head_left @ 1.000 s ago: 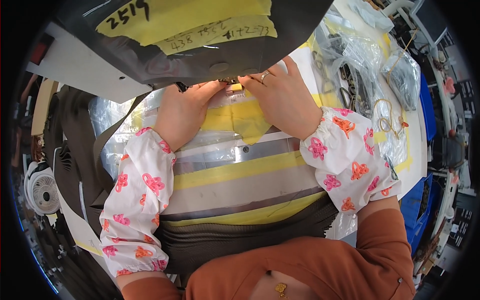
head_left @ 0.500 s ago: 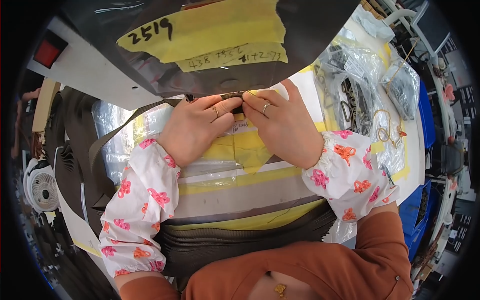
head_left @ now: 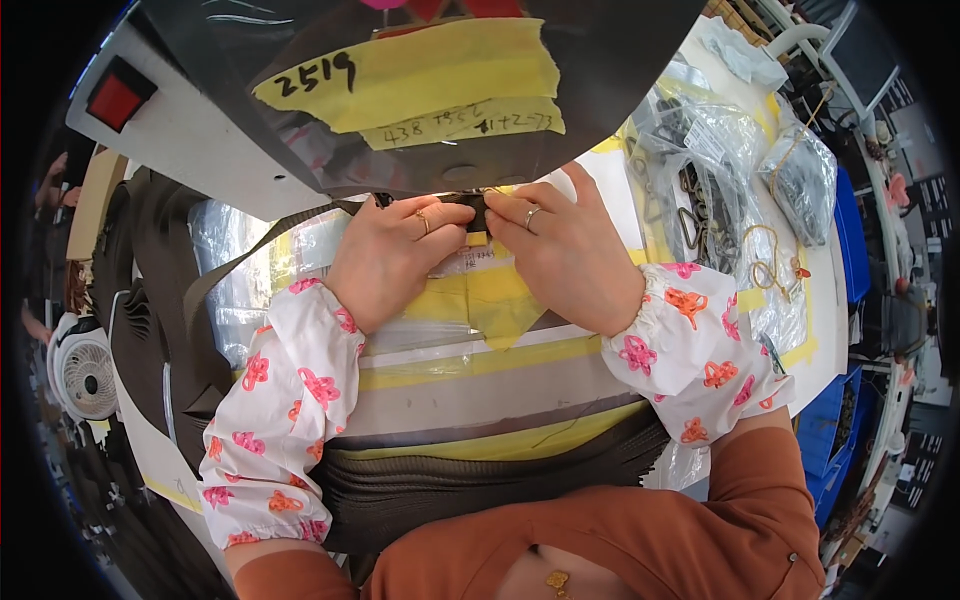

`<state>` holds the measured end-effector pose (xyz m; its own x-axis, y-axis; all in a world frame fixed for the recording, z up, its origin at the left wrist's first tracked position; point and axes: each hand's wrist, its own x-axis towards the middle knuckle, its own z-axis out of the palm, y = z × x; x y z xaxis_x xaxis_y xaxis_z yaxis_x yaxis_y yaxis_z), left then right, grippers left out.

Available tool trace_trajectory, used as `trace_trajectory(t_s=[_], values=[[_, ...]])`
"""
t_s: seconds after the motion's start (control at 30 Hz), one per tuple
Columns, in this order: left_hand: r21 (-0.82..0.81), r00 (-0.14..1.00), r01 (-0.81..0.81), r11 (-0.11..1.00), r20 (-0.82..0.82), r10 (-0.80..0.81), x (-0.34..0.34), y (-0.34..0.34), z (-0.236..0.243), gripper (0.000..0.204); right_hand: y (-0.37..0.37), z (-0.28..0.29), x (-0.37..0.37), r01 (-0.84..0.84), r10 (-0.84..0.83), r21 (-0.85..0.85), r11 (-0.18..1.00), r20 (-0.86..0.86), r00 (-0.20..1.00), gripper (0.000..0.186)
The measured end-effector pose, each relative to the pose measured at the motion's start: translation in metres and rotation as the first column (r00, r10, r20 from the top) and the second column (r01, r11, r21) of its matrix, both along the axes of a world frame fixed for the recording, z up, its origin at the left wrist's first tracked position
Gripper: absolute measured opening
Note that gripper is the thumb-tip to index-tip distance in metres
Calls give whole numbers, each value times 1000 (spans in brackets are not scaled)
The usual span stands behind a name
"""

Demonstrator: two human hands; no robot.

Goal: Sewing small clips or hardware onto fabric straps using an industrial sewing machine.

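Both of my hands are under the front edge of a dark machine head [head_left: 460, 150] with yellow tape on it. The fingers of my left hand [head_left: 385, 260] are closed and pressed down on a dark webbing strap [head_left: 285, 226], which trails away to the left. My right hand [head_left: 565, 255] faces it, thumb and index finger pressed on the same dark webbing. A short dark piece [head_left: 477, 217] shows between the fingertips, above a small yellow block [head_left: 477, 239]. The machine head hides the far end of the work.
A stack of dark webbing [head_left: 160, 300] hangs at the left, near a white fan [head_left: 85, 370]. More dark strips [head_left: 490, 480] lie across my lap. Plastic bags of metal rings [head_left: 700, 190] are at the right, with blue bins [head_left: 830, 430] beyond. A red switch [head_left: 120, 95] sits upper left.
My left fingertips have drawn back slightly from the right ones, so more of the dark piece shows between them. The right hand stays nearly still. The view has shifted a little.
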<state>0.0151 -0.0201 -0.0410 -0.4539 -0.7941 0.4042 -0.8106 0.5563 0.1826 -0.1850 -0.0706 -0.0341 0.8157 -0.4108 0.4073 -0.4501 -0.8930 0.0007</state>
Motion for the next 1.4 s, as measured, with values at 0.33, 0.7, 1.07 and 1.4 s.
trace_trajectory(t_s=[0.33,0.7,1.07,1.4], values=[[56,986,-157,986,-37,160,9,-11,-8,24,-17,-8,2,72,-73,-20,997,-28,997,20],[76,966,-240,968,123,230,18,-1,9,26,-21,-10,7,83,-82,42,996,-14,997,19],[903,724,-81,421,-237,648,130,76,82,37,-26,-10,3,6,-8,85,996,19,1000,22],[320,824,-566,760,184,536,149,47,59,15,-41,1,-5,-220,214,-33,975,-125,969,12]])
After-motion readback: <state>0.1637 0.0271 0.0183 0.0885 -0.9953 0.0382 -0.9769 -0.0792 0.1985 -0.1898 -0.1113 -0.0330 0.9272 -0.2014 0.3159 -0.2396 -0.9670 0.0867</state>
